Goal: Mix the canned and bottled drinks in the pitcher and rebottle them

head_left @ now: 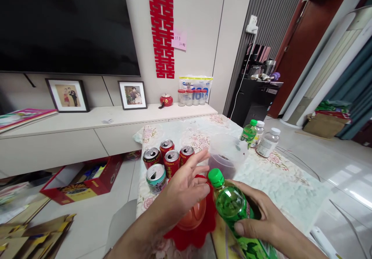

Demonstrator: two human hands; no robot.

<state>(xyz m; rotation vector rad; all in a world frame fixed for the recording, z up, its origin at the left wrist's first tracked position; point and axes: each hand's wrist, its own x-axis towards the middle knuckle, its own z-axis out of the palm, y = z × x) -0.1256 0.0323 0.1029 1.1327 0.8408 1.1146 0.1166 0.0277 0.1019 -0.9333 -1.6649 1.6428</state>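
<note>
My right hand point(258, 212) is wrapped round a green-labelled plastic drink bottle point(232, 208), which tilts with its green cap up and to the left. The cap is on, and yellowish liquid shows through the shoulder. My left hand point(188, 187) hangs just left of the cap, fingers stretched out and apart, holding nothing. Beneath it lies a red scalloped tray point(187, 239) with an orange-red rounded container point(192, 218) on it, partly hidden by the hand. Red drink cans point(172, 162) and a teal-and-silver can point(156, 179), all opened, stand beyond my left wrist.
A translucent plastic bag with dark contents point(222, 164) sits beyond the bottle. At the table's right edge stand another green bottle point(249, 133) and white-capped bottles point(267, 142). Behind are a white cabinet point(116, 116) with framed photos and red-lidded jars point(188, 98). An open red box point(87, 179) lies on the floor.
</note>
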